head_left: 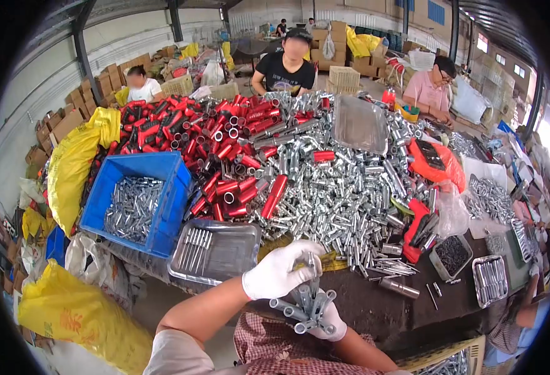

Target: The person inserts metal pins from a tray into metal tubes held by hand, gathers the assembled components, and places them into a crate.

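Observation:
Both my hands wear white gloves and meet in front of me, over the near table edge. A bunch of silvery metal tubes [301,307], several of them with open ends facing me, rests in my right hand [332,324], whose fingers are partly hidden behind them. My left hand [280,272] is above, its fingers curled around a metal tube [313,265] at the top of the bunch. Beyond my hands lies a large heap of loose silvery metal parts [331,215]. Nearest my left forearm is a metal tray [225,250] with several thin rods on its left side.
A blue bin [178,212] of small metal parts stands left, beside a heap of red tubes and handles [225,150]. At right are a red-handled tool [417,225], a tray of dark screws [451,256] and a tray of rods [490,281]. Co-workers sit across the table.

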`<state>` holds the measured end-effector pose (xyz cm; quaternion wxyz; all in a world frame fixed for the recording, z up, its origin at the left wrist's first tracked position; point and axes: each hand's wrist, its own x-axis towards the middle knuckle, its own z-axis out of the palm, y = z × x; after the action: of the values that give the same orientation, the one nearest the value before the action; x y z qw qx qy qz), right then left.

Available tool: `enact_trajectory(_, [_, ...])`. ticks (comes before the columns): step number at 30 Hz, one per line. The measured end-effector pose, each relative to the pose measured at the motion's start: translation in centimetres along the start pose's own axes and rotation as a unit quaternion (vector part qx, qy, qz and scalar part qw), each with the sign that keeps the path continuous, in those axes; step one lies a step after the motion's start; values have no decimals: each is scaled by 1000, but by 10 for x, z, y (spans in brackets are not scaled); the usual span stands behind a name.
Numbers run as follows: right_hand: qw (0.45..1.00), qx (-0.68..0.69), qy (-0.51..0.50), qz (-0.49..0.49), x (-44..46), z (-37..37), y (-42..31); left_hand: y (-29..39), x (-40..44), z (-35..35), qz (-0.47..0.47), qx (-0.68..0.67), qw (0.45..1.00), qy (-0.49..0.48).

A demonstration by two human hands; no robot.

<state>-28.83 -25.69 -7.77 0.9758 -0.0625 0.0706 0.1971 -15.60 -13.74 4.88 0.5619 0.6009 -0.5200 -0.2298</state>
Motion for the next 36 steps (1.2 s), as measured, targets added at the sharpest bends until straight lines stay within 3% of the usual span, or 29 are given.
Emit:
enact_trajectory(6, [977, 141, -154, 39, -2, 11, -1, 6, -2, 0, -19, -34, 999, -11])
enact_trajectory(8, [1000, 8, -13, 5, -7, 24, 0, 5, -2, 1, -18, -51, 999, -6])
enact_trajectory(13, [999, 36, -6, 10, -7, 25, 1, 7, -3, 1, -25, -61, 998, -6])
enact_trajectory(15, [952, 219, -197, 79, -1, 13, -1, 7, -3, 1, -31, -63, 998, 3])
enact_trajectory(19, [951, 205, -213, 85, -3, 17, -1, -2, -5, 1, -22, -53, 998, 25])
enact_trajectory(21, [965, 186, -182, 41, -1, 7, 0, -2, -6, 2, -13, -66, 998, 10])
enact_trajectory(25, [948, 232, -205, 77, -2, 20, -1, -1, -6, 0, 4, -25, 1000, -3])
enact_trajectory(27, [997, 67, -28, 40, -8, 39, -2, -1, -6, 0, -2, -25, 1000, -3])
enact_trajectory(31, [999, 48, 7, 21, -8, 36, 1, -1, -7, 1, 5, -35, 999, 5])
enact_trajectory(33, [993, -91, 59, -37, -6, 29, 3, -2, -7, 1, 9, -21, 1000, 7])
enact_trajectory(36, [995, -83, 39, -40, -9, 35, 3, 0, -7, 0, 4, -19, 1000, 4])
